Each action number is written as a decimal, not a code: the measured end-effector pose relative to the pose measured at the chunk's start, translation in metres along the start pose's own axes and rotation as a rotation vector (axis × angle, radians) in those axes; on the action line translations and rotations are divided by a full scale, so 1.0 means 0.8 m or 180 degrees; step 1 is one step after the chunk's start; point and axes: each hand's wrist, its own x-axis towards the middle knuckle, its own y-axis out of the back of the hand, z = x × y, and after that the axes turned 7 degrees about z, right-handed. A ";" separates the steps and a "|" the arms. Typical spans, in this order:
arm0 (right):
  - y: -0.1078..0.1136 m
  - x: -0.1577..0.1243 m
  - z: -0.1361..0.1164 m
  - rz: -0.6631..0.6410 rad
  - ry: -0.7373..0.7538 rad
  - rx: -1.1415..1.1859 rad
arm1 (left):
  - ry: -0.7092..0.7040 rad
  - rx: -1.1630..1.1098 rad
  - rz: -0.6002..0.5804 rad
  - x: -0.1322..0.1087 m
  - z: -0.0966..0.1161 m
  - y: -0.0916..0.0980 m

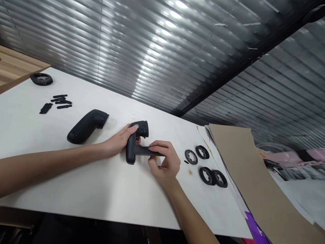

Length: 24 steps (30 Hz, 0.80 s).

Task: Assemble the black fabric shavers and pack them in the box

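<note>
Left hand point(116, 141) comes in from the left edge, curled around a black plastic housing point(131, 149). Its thumb point(134, 127) presses on the housing's round open end point(142, 129), and the other fingers sit behind the housing, mostly hidden. Right hand point(165, 163) comes up from the bottom, fingers point(158, 146) curled over a black bar point(143, 151) that sticks out sideways from the housing, pinching it against the thumb. Far end of the bar is inside that grip. Can't tell if the bar is fixed in the housing or only held against it. Both hands are just above the white table point(83, 179), and the housing sits between them; can't tell if it touches the table.

Left of the hands lies a second housing point(87, 127), on its side, near the left wrist. Further up are small black strips point(61, 101), a flat black piece point(46, 108) and a black ring point(41, 79). Right of the right hand are four black rings with star-shaped holes point(202, 152), in two pairs, the lower pair touching. Brown cardboard point(254, 176) overlaps the table's right edge, and a wood surface point(15, 64) sits past the far corner.
</note>
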 end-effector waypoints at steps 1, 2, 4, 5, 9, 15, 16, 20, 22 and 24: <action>0.000 0.001 -0.001 0.0007 -0.0011 0.0005 | -0.0010 0.0000 0.0020 0.000 0.000 0.000; 0.000 0.001 -0.001 0.0044 -0.0039 0.0010 | 0.0018 -0.0008 0.0043 -0.001 0.001 -0.001; 0.000 0.002 -0.002 0.0142 -0.0145 0.0007 | 0.0140 -0.0030 0.0097 -0.001 0.003 -0.002; -0.001 0.002 -0.002 0.0173 -0.0208 0.0005 | 0.0202 -0.0033 0.0119 -0.001 0.004 -0.003; -0.001 0.002 -0.002 0.0072 -0.0368 0.0032 | 0.0246 -0.0025 0.0150 -0.002 0.006 -0.004; 0.000 0.002 0.000 0.0108 -0.0200 -0.0025 | 0.0085 -0.0088 0.0202 -0.002 0.003 -0.006; 0.000 0.002 0.000 0.0092 -0.0160 -0.0063 | 0.0078 -0.0074 0.0208 -0.002 0.004 -0.006; 0.001 0.003 0.000 -0.0031 -0.0062 -0.0108 | -0.0029 0.0055 0.0136 -0.003 0.005 -0.008; 0.001 0.004 -0.001 -0.0016 -0.0127 -0.0052 | -0.0032 0.0076 0.0098 -0.004 0.006 -0.008; 0.001 0.004 0.000 0.0061 -0.0240 -0.0012 | 0.0082 0.0057 0.0067 -0.004 0.006 -0.008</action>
